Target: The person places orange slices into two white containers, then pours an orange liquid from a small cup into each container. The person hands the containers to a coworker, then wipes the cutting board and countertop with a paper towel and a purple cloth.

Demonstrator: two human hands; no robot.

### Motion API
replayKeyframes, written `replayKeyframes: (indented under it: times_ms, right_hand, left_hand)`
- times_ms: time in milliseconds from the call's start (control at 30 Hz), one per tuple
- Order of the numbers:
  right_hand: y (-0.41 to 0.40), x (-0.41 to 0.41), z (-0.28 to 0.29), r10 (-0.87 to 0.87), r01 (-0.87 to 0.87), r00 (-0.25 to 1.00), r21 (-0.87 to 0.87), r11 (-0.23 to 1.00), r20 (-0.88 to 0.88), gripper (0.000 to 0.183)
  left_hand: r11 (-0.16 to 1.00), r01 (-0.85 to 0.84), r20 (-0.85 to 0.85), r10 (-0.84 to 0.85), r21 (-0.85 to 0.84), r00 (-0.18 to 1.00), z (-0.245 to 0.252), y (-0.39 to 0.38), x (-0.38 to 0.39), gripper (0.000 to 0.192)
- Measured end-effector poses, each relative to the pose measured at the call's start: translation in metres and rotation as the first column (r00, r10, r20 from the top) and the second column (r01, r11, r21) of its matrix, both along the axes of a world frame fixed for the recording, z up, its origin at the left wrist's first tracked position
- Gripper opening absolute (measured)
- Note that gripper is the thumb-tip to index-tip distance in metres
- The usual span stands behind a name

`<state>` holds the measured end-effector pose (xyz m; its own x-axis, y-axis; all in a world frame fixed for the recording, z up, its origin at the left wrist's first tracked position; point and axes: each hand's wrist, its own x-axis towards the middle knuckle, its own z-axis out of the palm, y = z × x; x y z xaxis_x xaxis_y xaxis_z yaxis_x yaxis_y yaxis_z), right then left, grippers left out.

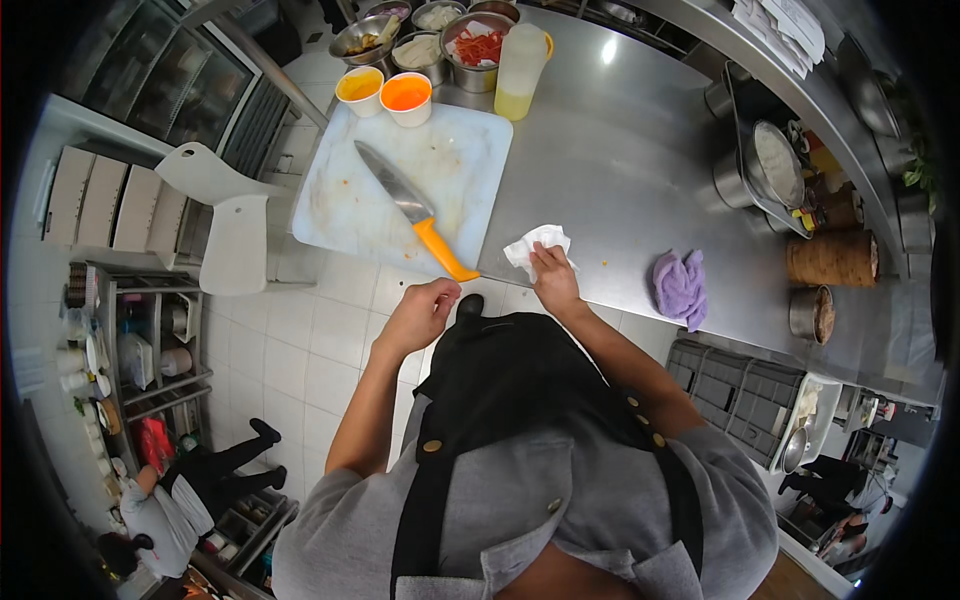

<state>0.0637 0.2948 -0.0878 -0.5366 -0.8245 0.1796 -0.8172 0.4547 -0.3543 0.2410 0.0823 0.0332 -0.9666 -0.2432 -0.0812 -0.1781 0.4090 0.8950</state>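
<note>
My right hand (553,276) presses a crumpled white paper towel (538,246) against the steel counter near its front edge. My left hand (424,311) hovers with curled fingers just off the counter edge, close to the handle end of a chef's knife (421,225); nothing shows in it. The knife, with an orange handle, lies diagonally on a stained white cutting board (322,202), its tip pointing away to the left. Two white tubs, one with yellow content (360,90) and one with orange (407,97), stand at the board's far edge. A purple cloth (679,289) lies bunched to the right.
A squeeze bottle (519,71) with yellowish liquid stands behind the board beside metal bowls, one holding shredded red food (478,46). Metal pots and a bamboo steamer (832,259) line the right side. A white chair (236,225) stands left. Other people work at lower left and lower right.
</note>
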Motion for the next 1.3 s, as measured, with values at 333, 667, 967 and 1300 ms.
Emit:
replayKeyframes:
  times_ms: [333,667,967,1300]
  right_hand:
    - [-0.002,-0.014,0.082,0.521,0.890,-0.255,-0.013,0.457,0.815,0.035]
    - [0.025,0.006,0.083,0.143,0.911,0.052,-0.106,0.398,0.988,0.024]
    - [0.059,0.043,0.079,-0.083,0.819,0.316,-0.227,0.527,0.945,0.030]
    - [0.127,-0.131,0.060,-0.595,0.585,0.804,-0.188,0.789,0.002,0.019]
  left_hand:
    - [0.827,-0.044,-0.025,0.069,0.560,0.997,-0.065,0.077,-0.080,0.029]
    - [0.966,0.148,-0.393,-0.055,0.211,0.918,-0.035,0.100,-0.136,0.030]
    - [0.990,0.127,-0.435,-0.144,-0.069,0.889,-0.047,0.137,-0.123,0.033]
    - [0.903,0.385,-0.173,-0.355,0.192,0.919,-0.040,0.125,-0.086,0.032]
